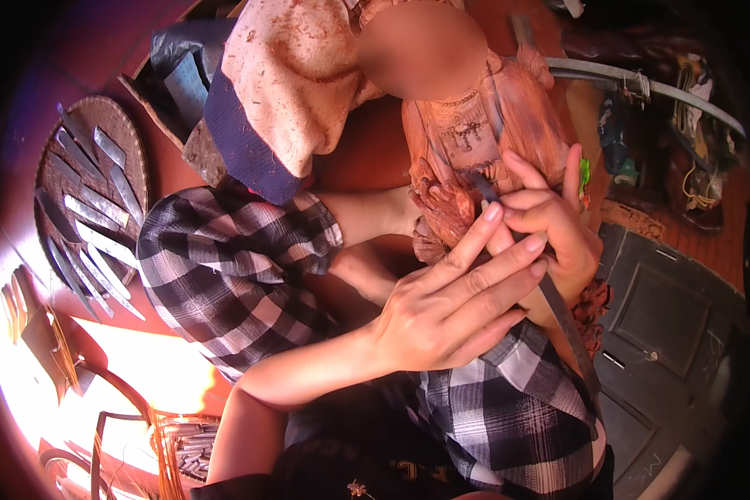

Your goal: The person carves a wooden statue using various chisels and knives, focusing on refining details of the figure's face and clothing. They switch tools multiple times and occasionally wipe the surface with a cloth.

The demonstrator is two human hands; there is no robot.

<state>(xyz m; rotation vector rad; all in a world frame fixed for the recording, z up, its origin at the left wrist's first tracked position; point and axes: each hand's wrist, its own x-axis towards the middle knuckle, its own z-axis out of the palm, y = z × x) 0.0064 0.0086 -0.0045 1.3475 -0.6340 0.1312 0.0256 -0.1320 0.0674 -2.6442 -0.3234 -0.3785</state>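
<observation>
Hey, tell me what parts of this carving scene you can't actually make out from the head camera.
- Chisel tip: head view, hidden where the left hand and right hand meet the wooden carving.
- Carving's upper part: blurred patch covers it.
- Carving's base: hidden behind the hands and checked cloth.
- Blades on the round woven tray: their edges are too small to make out.
- Lower left corner: washed out by glare.
</observation>
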